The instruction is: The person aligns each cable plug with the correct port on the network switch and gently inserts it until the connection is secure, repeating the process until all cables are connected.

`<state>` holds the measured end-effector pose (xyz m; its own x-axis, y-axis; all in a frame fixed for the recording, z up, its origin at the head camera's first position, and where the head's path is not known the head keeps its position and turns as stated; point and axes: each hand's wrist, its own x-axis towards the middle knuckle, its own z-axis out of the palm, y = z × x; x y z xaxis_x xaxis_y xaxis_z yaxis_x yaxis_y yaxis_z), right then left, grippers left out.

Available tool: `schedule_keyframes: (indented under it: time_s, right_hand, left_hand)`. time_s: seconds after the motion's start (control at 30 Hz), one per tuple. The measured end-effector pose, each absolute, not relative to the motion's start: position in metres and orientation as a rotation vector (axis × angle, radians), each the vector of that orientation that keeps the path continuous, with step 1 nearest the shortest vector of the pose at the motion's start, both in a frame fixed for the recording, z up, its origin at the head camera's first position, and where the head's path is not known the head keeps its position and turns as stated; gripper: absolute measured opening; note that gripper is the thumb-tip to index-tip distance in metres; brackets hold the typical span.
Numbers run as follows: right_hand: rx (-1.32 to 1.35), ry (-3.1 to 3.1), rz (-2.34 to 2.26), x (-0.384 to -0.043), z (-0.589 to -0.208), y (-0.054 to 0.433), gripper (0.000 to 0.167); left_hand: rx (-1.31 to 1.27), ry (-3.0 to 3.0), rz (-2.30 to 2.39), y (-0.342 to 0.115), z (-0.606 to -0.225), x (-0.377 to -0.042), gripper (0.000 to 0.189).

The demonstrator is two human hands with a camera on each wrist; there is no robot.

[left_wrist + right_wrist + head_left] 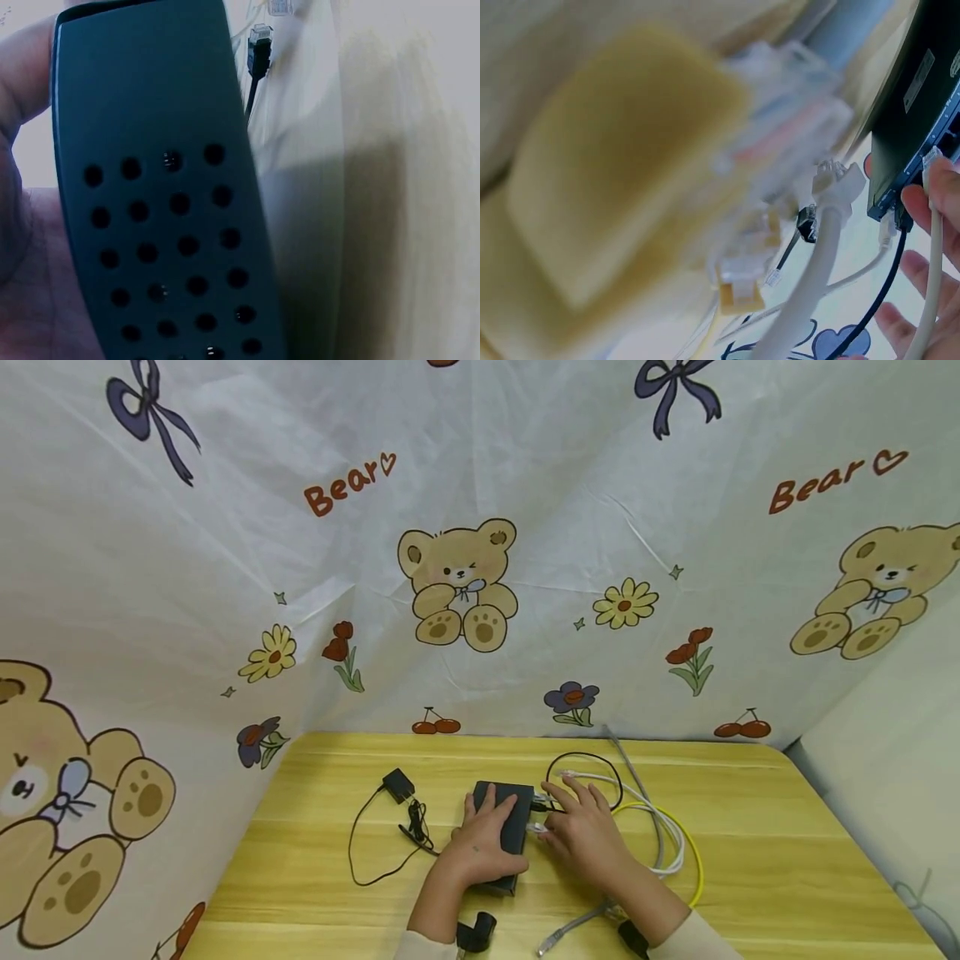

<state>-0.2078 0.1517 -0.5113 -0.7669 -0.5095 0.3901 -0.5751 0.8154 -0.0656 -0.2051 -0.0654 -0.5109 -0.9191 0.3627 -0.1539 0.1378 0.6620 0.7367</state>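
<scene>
In the head view my left hand (483, 847) grips a black network switch (513, 839) at the middle of the table, fingers spread over its top. The left wrist view shows the switch's perforated side (161, 105), with the thumb along one edge. My right hand (588, 835) is at the port side. In the right wrist view its thumb and finger pinch the clear plug (931, 159) of a white network cable (930, 285) right at a port. Beside it, a black cable (881, 300) and another white cable (870, 266) run to the switch's ports.
Left of the switch lies a black power adapter (398, 786) with a thin cord. A black angled piece (480, 933) and a grey cable's plug (551, 941) lie near the front. Yellow (701, 868) and white cables loop at right. A bear-print cloth (540, 610) hangs behind.
</scene>
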Motion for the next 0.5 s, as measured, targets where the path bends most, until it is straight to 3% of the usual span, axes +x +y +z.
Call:
schedule_keyframes:
  time_s: [0.5]
  right_hand:
    - [0.736, -2.701, 0.236, -0.2086, -0.5099, 0.1491, 0.015]
  left_hand:
    - [0.392, 2.594, 1.110, -0.0645, -0.5110, -0.2049, 0.094]
